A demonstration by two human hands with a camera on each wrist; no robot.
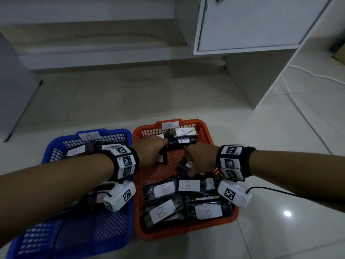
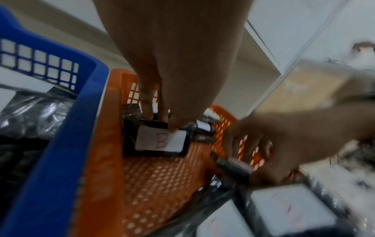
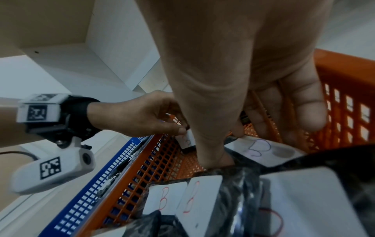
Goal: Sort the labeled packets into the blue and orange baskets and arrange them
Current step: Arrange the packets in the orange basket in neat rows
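The orange basket (image 1: 194,122), tagged B, stands right of the blue basket (image 1: 104,131), tagged A. Both hands are over the middle of the orange one. My left hand (image 1: 162,150) pinches the top edge of a black packet labeled B (image 2: 160,141), which stands on the basket floor. My right hand (image 1: 188,166) grips another black B packet (image 3: 259,148) between thumb and fingers. Several B packets (image 1: 188,186) lie at the near end, and more (image 1: 183,131) are stacked at the far end. Black packets (image 1: 74,151) also lie in the blue basket, partly hidden by my left arm.
The baskets sit on a pale tiled floor (image 1: 130,101). A white cabinet (image 1: 252,23) and its side panel (image 1: 265,85) stand behind the orange basket. A white cable (image 1: 313,74) runs across the floor at the right.
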